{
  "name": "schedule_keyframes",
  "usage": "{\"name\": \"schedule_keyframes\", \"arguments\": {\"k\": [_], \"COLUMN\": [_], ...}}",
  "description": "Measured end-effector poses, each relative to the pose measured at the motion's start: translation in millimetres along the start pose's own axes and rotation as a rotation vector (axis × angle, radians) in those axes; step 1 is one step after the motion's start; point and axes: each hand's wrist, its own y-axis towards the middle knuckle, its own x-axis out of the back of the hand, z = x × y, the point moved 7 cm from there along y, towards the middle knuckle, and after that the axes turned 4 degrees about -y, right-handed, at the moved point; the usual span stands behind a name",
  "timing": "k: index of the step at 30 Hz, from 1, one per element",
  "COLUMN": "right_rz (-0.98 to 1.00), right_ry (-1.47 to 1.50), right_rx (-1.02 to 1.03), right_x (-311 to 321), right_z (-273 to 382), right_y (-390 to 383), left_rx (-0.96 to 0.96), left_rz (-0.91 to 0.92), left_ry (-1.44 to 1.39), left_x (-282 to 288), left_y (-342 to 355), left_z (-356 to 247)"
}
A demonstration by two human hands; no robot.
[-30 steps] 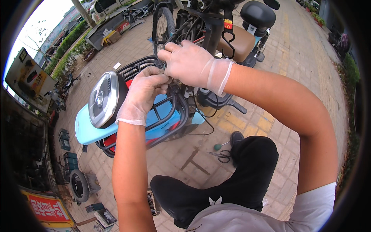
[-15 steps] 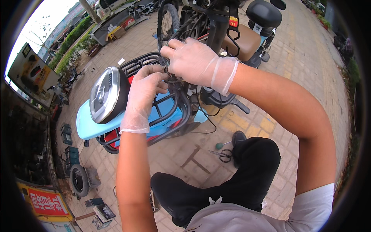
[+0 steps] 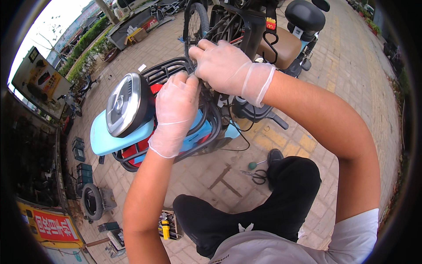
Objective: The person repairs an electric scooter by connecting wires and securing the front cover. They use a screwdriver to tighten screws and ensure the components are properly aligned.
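Light-blue electric scooter lying tipped on paved ground, round headlight facing up, black wire basket at its front, gloved right hand closed over the basket rim, gloved left hand curled gripping just below, scissors on pavement nearby

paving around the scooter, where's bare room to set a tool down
Bare paving lies right of the brown seat, and a patch between the basket and the knee. Crowded: scissors, lower-left tyre.
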Motion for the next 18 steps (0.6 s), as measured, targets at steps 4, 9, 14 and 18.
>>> {"name": "schedule_keyframes", "arguments": {"k": [4, 9, 14, 18], "right_rz": [0.015, 0.014, -0.005, 0.000], "right_ry": [0.019, 0.044, 0.047, 0.038], "right_rx": [-0.020, -0.055, -0.037, -0.020], "right_x": [-2, -3, 0, 2], "right_z": [0, -1, -1, 0], "right_y": [1, -1, -1, -1], "left_rx": [0.020, 0.653, 0.893, 0.870], "left_rz": [0.024, 0.044, -0.207, -0.063], "left_ry": [0.020, -0.397, -0.576, -0.700], "left_x": [7, 97, 177, 144], "left_y": [5, -10, -29, -26], "left_z": [-7, 10, 28, 16]}}
